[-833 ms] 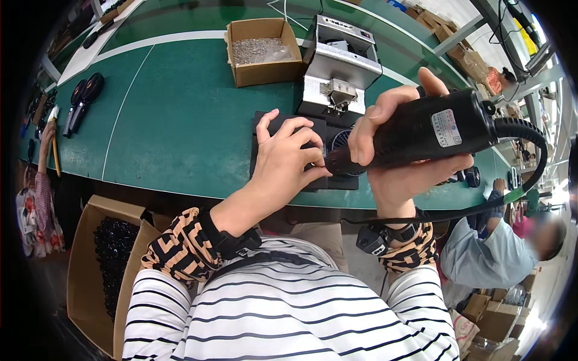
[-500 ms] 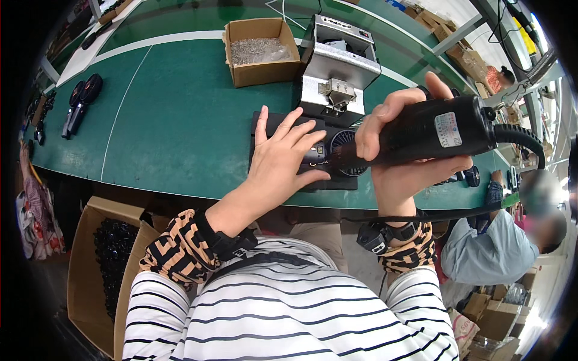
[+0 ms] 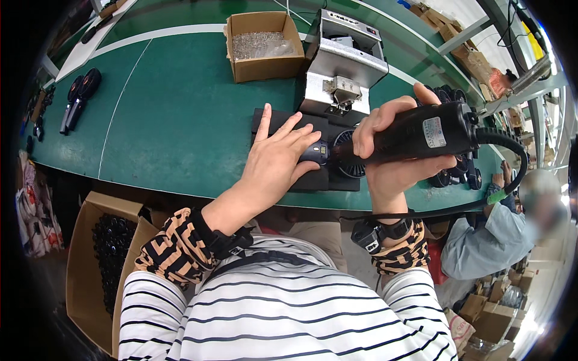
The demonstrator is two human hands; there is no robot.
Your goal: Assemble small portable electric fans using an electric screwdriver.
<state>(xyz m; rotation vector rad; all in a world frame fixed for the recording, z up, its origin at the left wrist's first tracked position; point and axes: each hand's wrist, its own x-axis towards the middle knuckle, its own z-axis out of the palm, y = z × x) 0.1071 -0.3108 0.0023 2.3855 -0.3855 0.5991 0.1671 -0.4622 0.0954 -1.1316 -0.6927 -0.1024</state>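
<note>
A dark handheld fan lies on a black block-shaped fixture, its round grille at the right end. My left hand rests over the fan's handle with fingers spread, thumb along the near side, hiding much of it. In my right hand is a black electric screwdriver, gripped round its body and held nearly level. Its tapered tip points left, down to the fan where handle and grille meet; whether it touches I cannot tell. A black coiled cord runs from its rear end.
Behind the fixture stands a metal screw-feeder machine, with a carton of small metal parts beside it. More fans lie at far left and right. An open carton of black parts sits lower left. A seated co-worker is at right.
The screwdriver and my right hand have shifted slightly left and down. My left hand has moved slightly left along the fan. The view has shifted a little, showing more fans at right.
</note>
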